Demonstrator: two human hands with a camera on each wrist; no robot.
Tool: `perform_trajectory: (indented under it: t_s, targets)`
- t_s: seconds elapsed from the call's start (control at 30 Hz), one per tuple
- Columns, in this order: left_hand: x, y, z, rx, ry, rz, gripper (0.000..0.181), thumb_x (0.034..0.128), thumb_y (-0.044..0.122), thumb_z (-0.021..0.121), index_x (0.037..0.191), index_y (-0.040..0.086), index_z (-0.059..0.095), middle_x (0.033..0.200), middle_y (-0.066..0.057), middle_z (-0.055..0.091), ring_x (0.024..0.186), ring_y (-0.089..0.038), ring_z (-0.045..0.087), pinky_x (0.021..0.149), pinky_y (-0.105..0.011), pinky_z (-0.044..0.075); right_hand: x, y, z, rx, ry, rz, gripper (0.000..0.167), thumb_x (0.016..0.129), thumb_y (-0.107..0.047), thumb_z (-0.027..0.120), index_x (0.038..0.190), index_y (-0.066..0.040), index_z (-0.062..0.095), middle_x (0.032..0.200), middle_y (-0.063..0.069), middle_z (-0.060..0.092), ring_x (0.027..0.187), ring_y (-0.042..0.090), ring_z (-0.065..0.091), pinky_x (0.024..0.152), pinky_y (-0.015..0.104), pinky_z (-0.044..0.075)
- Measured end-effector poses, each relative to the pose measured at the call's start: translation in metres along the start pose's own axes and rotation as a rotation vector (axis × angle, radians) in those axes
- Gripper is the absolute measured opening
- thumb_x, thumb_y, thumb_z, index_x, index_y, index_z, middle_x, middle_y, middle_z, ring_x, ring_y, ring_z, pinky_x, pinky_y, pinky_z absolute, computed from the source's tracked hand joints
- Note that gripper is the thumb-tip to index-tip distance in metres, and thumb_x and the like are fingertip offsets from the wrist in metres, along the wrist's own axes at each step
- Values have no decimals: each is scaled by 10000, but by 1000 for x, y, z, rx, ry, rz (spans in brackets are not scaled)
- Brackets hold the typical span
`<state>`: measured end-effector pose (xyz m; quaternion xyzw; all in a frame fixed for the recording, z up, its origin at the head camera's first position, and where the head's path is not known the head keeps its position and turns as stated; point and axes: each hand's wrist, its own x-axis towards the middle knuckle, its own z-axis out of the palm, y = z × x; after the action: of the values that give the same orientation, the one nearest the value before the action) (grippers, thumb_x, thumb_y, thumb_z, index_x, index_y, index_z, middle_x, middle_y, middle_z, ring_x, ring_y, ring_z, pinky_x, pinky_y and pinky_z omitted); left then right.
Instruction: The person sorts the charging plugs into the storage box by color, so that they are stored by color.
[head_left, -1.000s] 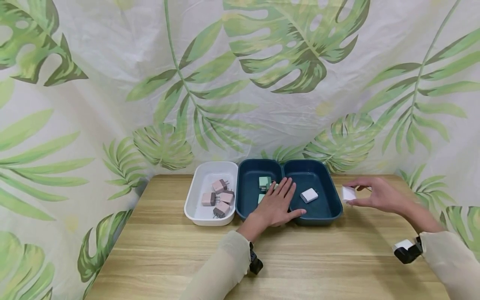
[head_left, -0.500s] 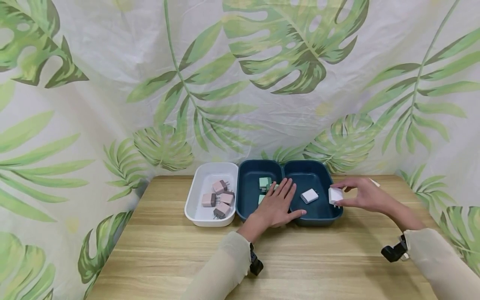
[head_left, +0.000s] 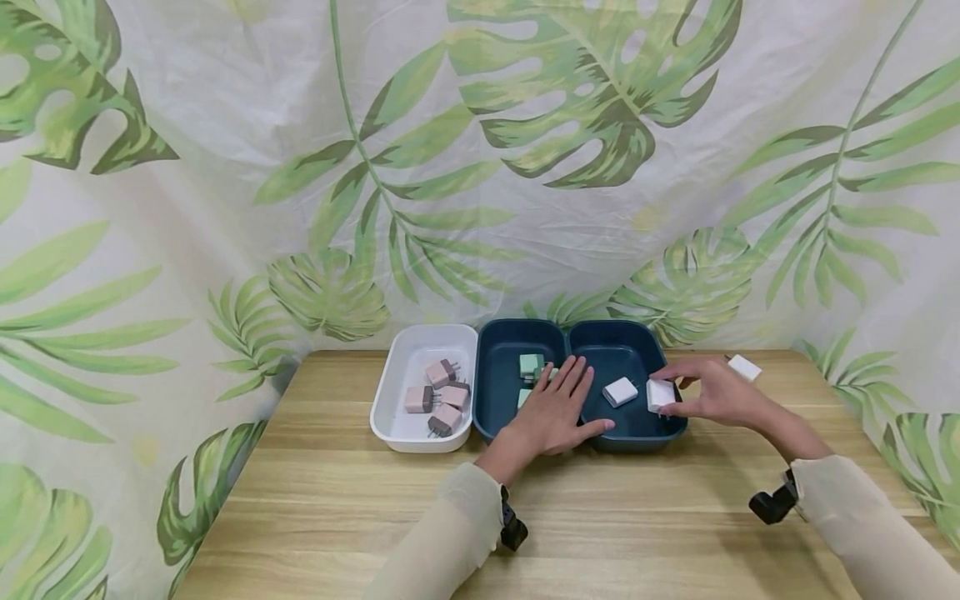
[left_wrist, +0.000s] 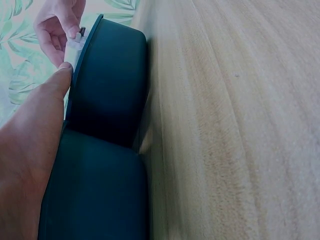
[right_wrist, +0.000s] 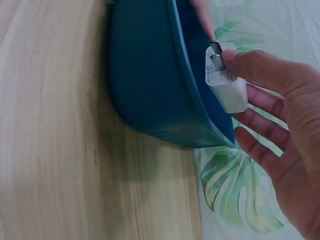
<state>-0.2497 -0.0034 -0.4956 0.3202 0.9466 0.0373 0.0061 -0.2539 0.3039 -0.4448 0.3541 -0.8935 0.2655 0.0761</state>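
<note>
My right hand (head_left: 716, 396) pinches a white charger plug (head_left: 660, 397) between thumb and fingers, above the right side of the right dark blue bin (head_left: 617, 335). In the right wrist view, the two metal prongs of that plug (right_wrist: 227, 90) show beside my thumb. Another white charger plug (head_left: 620, 392) lies inside this bin. My left hand (head_left: 551, 417) rests with fingers spread across the adjoining rims of the two blue bins. It partly covers the green charger plugs (head_left: 531, 365) in the left blue bin (head_left: 495, 337).
A white bin (head_left: 380, 417) with several pink and grey charger plugs (head_left: 418, 399) stands at the left of the row. One more white charger plug (head_left: 744, 367) lies on the wooden table (head_left: 645, 517), behind my right hand. A leaf-print cloth (head_left: 480, 167) hangs along the back.
My right hand has moved left with the white charger plug, from beside the right blue bin to over it. The plug on the table has come into view. My left hand stays put.
</note>
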Motion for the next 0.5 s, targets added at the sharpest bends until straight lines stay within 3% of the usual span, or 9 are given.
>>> perform_trajectory:
  t_s: [0.5]
  targets:
    - [2, -1, 2, -9, 7, 2, 940, 1041, 771, 294, 1718, 139, 137, 1795, -69, 56, 1654, -217, -9, 1331, -491, 47, 2, 9, 11, -6, -45, 35, 400, 804, -207, 941, 1159, -76, 812, 1127, 75, 790, 898, 150, 682, 743, 402, 608]
